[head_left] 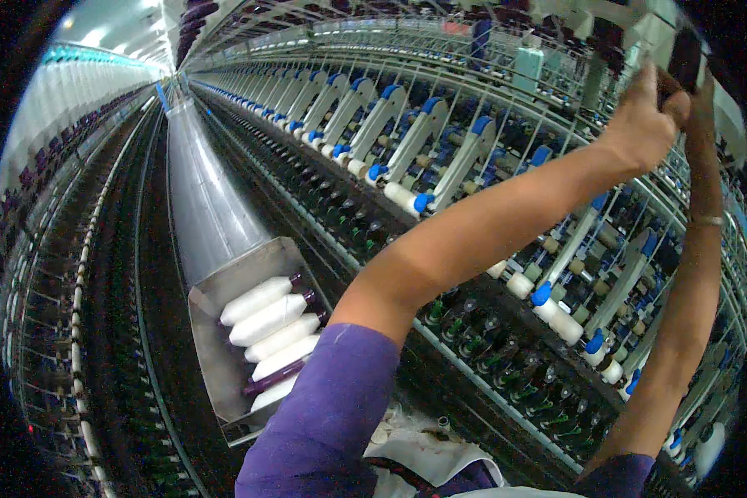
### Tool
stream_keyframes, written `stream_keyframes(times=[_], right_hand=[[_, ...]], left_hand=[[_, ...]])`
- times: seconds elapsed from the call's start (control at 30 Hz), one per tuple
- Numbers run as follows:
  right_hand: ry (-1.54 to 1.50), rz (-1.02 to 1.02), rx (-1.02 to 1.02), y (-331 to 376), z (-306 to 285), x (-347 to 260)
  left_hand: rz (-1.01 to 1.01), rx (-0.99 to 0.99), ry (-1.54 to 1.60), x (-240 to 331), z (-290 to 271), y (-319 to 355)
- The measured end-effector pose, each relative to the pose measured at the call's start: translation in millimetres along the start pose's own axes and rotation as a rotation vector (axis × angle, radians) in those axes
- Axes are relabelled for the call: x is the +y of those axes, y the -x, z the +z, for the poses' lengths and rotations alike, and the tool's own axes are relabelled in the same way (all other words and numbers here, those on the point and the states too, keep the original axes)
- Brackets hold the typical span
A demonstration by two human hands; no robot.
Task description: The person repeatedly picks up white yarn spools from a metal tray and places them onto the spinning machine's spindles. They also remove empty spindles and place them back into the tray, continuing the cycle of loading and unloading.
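Observation:
Both my arms reach up to the upper right, toward the pale and dark hanging bobbins above the spinning machine. My left hand (646,123) is raised there with its fingers curled; what they hold, if anything, is too small to make out. Right beside it, my right hand (702,104) is lifted to the same height, its fingers mostly hidden and dim near the picture's rim. A dark bobbin (685,56) hangs just above and between the two hands. Behind my left fingertips shows a pale, blurred bobbin (649,31).
Along the right runs the spinning machine with grey drafting arms (465,162), blue-tipped, and white rollers (559,321). A metal bin (210,365) at left holds several white yarn bobbins (270,319) and a bare purple tube (275,378). Behind it stretches a long metal cover (212,187); another machine row (79,332) stands far left.

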State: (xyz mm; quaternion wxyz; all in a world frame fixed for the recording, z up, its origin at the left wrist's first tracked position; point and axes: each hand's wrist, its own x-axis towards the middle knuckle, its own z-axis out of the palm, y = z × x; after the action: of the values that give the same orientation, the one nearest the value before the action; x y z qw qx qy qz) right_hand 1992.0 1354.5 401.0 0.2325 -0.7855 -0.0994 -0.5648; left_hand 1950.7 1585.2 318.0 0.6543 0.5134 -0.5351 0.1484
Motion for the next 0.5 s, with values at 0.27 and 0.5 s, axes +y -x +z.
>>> stream_keyframes(times=[0.27,0.5], right_hand=[[-0.528,0.556,-0.268,295.9,-49.8,-91.7],[-0.909,0.818,-0.389,501.7,-136.5,-230.9]], left_hand=[[0.017,0.077,0.256,-21.8,19.9,53.8],[-0.126,-0.708,0.652,-39.2,82.2,299.5]])
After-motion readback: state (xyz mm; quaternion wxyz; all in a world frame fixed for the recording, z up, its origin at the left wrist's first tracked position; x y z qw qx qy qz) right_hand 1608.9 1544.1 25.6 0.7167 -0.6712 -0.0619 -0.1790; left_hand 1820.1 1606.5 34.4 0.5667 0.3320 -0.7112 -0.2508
